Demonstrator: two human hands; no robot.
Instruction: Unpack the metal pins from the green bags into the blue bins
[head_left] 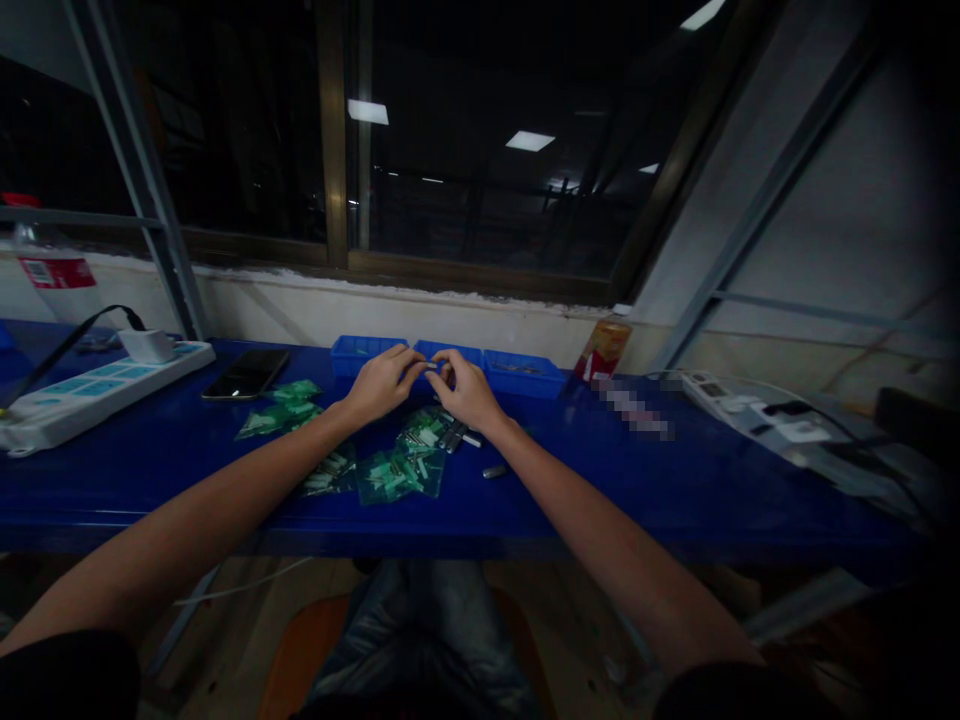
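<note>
My left hand and my right hand meet over the back middle of the blue table, fingertips closed in a pinch. Between them is a small, light metallic piece, too small to name; both hands appear to grip it. Just behind stand shallow blue bins, one at the left and one at the right with small parts in it. Below the hands lie clear greenish bags of small parts and several dark metal pieces. A single metal piece rests near my right forearm.
More greenish bags and a dark phone lie to the left, beside a white power strip and a red-capped bottle. At the right stand an orange-red packet and another power strip with cables. A window wall closes the back.
</note>
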